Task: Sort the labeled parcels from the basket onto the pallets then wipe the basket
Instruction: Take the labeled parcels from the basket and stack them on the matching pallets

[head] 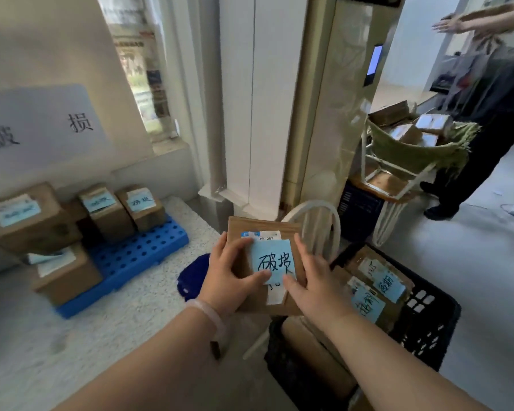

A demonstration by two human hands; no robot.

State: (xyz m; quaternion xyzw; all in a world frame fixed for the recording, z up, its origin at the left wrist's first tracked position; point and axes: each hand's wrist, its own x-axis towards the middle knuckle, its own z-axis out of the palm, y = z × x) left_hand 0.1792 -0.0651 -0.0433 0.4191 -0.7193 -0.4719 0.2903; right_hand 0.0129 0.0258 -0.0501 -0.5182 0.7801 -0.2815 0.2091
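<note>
Holding a flat brown parcel [264, 225] up at the lower centre of the frame, the person has it clamped between both hands. The left hand [232, 274] takes the left edge and the right hand [312, 280] the right edge, each with its thumb laid across the front. How far the fingers wrap behind cannot be seen. A blue note [275, 261] with handwritten characters sits on the front, over a printed shipping label, and both thumbs touch its lower edge. The parcel looks like plain cardboard, thin and stiff. It is probably light, since it stays level in a loose two-sided hold. The cardboard should give good friction, but the note is only stuck on and could peel or smear under a sliding thumb, so the bare side edges are the safer place to grip. The note seems to read the same as the sign [39, 126] on the wall at upper left, which may mean damaged goods. If so, gentle handling without squeezing the faces seems wise. The black basket [428, 321] sits at lower right, with more labelled parcels [377, 280] still in it. The blue pallet [131, 256] lies at left on the pale floor, below the sign. It already carries several boxes [107, 215] with blue notes and has bare space at its near right end.
</note>
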